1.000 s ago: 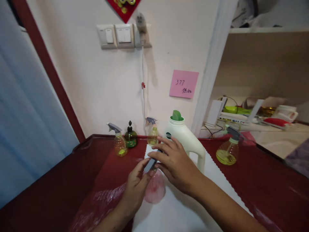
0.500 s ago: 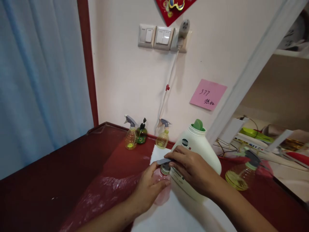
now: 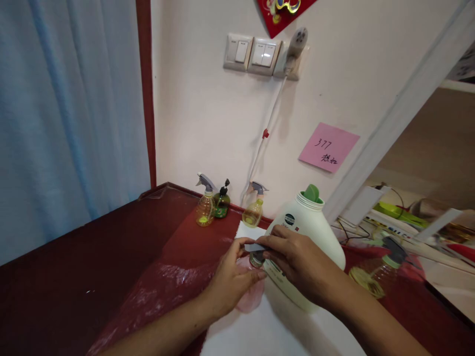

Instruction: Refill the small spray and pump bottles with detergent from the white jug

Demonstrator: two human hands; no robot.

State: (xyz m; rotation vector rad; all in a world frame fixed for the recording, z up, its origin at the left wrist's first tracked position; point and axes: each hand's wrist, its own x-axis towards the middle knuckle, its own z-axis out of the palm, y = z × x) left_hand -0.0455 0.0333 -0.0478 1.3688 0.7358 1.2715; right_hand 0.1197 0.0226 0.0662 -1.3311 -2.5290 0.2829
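A pink spray bottle (image 3: 249, 297) with a grey trigger head (image 3: 256, 247) stands upright on a white sheet (image 3: 274, 336). My left hand (image 3: 233, 279) is wrapped round the bottle's upper part, with its index finger at the front of the trigger head. From the right, my right hand (image 3: 293, 259) pinches the grey head at its back, its fingers partly hiding it. Close behind my right hand is a large pale green jug (image 3: 321, 235), its neck uncapped and a green piece (image 3: 311, 193) sticking out of it.
Along the wall stand a yellow spray bottle (image 3: 205, 210), a dark green pump bottle (image 3: 221, 202) and another yellow spray bottle (image 3: 253, 212). At right, a clear-yellow spray bottle (image 3: 374, 274) stands near a cluttered shelf (image 3: 408, 217). A white cable (image 3: 272, 113) hangs down the wall.
The view has shifted slightly, so the scene sits farther right. My left index finger has risen from the bottle's neck to the front of the trigger head; my right hand keeps its grip.
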